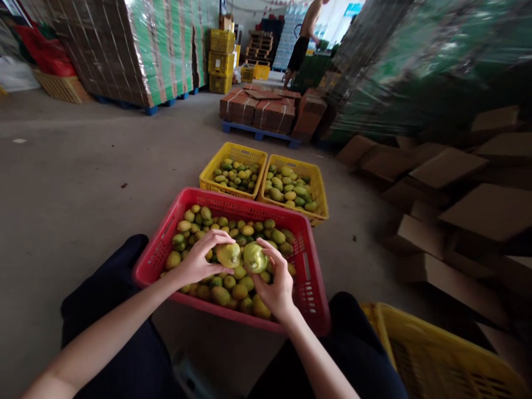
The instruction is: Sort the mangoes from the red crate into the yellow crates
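Above a red plastic crate (313, 266) full of green and yellow lemons (220, 295), both of my hands hold fruit. My left hand (203, 257) is closed around a yellowish lemon (228, 255), thumb below and fingers on top. A greener lemon (255, 257) sits in my right hand (276, 282), its tip turned towards me. The two held lemons are side by side with a narrow gap between them. My knees flank the crate.
Beyond the red crate stand two yellow crates, a left one (203, 180) and a right one (324, 205), both holding lemons. Another yellow crate (440, 338) is at lower right. Cardboard boxes (449, 282) lie along the right. A person (310, 27) stands behind a loaded blue pallet (260, 133).
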Tool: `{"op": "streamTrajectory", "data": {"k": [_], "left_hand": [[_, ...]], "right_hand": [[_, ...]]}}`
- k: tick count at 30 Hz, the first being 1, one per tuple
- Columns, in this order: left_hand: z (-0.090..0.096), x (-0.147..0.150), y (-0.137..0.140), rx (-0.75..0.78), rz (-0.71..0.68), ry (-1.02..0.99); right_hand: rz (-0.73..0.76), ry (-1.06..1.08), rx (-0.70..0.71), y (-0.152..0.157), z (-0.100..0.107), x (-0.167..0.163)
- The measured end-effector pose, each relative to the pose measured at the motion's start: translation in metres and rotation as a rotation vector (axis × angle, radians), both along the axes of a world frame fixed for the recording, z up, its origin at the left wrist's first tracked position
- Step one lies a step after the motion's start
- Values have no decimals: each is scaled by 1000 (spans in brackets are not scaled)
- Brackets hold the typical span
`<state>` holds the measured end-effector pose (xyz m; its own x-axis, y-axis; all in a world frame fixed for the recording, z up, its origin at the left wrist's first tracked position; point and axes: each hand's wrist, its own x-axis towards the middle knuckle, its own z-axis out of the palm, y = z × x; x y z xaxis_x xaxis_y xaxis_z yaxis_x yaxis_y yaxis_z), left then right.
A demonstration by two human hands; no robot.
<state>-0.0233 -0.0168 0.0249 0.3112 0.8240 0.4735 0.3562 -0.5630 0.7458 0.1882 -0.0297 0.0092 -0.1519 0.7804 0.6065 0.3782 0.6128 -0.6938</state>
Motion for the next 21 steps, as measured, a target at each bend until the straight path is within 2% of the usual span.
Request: {"op": "streamTrajectory", "data": {"k": [4, 6, 9, 13, 15, 18, 21], "left_hand": [[0, -2, 1, -50, -1, -18], [-1, -3, 1, -127, -3, -71], [-7, -1, 3, -387, 1, -248], [-17, 8, 5, -913, 45, -484], [-22, 12, 6, -1123, 31, -539], [-28, 17, 8, -1277, 11, -585], [-31, 18, 8, -1291, 10, -618]], "right_hand": [[-8, 58, -95, -2, 5, -2], [-25, 130, -195, -3, 9, -4], [-22, 325, -487, -3, 15, -9], [62, 631, -1070, -1, 12, -15], [80, 715, -1292, 2, 8, -18], [31, 797, -1486, 5, 4, -19], [23, 825, -1511, 7, 1, -20]]}}
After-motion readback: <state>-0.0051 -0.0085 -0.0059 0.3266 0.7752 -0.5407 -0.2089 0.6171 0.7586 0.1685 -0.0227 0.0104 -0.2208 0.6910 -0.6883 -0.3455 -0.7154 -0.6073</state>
